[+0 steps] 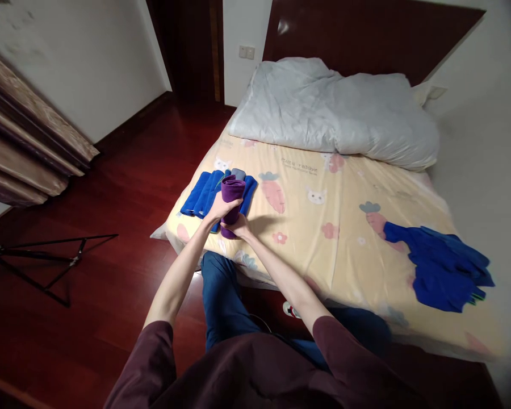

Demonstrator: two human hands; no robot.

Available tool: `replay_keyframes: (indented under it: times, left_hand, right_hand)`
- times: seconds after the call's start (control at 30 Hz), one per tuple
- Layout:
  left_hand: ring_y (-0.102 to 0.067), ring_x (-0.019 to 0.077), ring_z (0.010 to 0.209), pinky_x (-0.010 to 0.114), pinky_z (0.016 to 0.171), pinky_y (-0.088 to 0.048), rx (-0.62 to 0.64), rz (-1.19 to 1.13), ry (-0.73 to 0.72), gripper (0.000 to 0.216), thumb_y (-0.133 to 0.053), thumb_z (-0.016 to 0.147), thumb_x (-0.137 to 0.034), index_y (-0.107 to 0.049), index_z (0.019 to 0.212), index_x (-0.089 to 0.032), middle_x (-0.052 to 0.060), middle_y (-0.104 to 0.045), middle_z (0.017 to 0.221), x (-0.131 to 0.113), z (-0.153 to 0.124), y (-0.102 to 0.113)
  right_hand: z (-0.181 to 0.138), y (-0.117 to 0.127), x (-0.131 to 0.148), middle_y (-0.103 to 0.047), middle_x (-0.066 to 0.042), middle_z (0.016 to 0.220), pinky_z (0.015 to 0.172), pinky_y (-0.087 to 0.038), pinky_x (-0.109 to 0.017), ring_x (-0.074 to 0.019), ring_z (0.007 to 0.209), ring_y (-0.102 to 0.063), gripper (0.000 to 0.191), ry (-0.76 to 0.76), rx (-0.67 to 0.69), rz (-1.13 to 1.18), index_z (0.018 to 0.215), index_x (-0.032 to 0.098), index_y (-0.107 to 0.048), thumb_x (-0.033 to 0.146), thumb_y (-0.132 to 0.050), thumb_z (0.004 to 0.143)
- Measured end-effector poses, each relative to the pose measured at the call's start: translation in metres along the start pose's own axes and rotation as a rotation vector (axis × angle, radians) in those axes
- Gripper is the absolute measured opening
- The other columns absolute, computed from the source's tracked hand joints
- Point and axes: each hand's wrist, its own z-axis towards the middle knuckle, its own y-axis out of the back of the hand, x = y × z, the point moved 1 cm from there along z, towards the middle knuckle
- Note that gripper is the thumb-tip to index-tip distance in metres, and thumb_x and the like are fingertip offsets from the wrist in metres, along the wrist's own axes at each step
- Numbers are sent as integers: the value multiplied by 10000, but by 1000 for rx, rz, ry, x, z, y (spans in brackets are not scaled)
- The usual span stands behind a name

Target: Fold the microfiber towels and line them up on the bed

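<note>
Clasping a purple cloth roll from both sides, the left hand wraps its middle with the thumb across the front, while the right hand is clamped round it lower down, toward the bottom end. The roll stands nearly upright between the two palms, its spiral end facing up above the left hand.

Just beyond and to the left of the left hand lies a row of blue cloth rolls, with a grey cloth roll directly past the fingers; whether the purple one touches them cannot be told from this angle. Well off to the right of the right hand, a loose blue garment lies spread and crumpled on the patterned bedsheet. Farther ahead of both hands rests a pale folded quilt.

As for handling, the purple roll should be light and soft, giving under pressure, with little tendency to slip and nothing to break. Its weak point is probably the wrap: the outer layer could loosen or the core slide out lengthwise. A broad, moderate hold round the middle, with the second hand near the lower end, looks best for keeping it tight.
</note>
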Motion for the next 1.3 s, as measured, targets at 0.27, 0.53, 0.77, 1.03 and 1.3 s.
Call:
replay_keyframes:
  times: [0.27, 0.53, 0.77, 1.03, 1.3]
  left_hand:
    - [-679, 238, 849, 389, 810, -580, -3, 3, 42, 410, -832, 607, -379, -703, 907, -130, 92, -734, 913, 22, 0, 3]
    - [-689, 259, 879, 427, 854, -583, 11, -16, 6, 492, -847, 600, -352, -719, 1005, -102, 106, -737, 940, 28, 5, 4]
    - [-680, 305, 1037, 473, 950, -566, -32, 18, -29, 624, -857, 661, -408, -672, 1173, -101, 150, -720, 1110, 25, 27, 7]
    - [-253, 376, 1537, 552, 1258, -227, -374, 455, -179, 1035, -791, 772, -588, -306, 1596, -191, 193, -285, 1652, 33, 52, 29]
    - [-72, 508, 1551, 788, 1151, -176, 34, 1027, -152, 653, -630, 867, -425, -547, 1473, -199, 164, -182, 1709, 74, -19, -36]
  right_hand:
    - [0, -9, -22, -739, -27, 911, 683, -528, -305, -184, 784, -654, 405, -38, 32, 33, 912, 188, -638, 304, -889, 616]
    - [2, -12, -26, -756, -70, 997, 743, -579, -344, -234, 881, -704, 461, -55, 14, 23, 1017, 166, -679, 289, -899, 631]
    - [13, -8, -13, -734, -104, 1168, 937, -585, -434, -278, 1056, -700, 739, 32, -1, 45, 1303, 175, -615, 324, -903, 638]
    - [24, 16, -12, -263, -157, 1679, 1230, -331, -528, -329, 1513, -346, 1265, 147, -182, 111, 1628, 257, -172, 529, -900, 630]
    - [-114, 83, -98, -574, -41, 1470, 1069, -522, -538, -305, 1279, -624, 728, 21, -288, 170, 1423, 406, -512, 502, -754, 742]
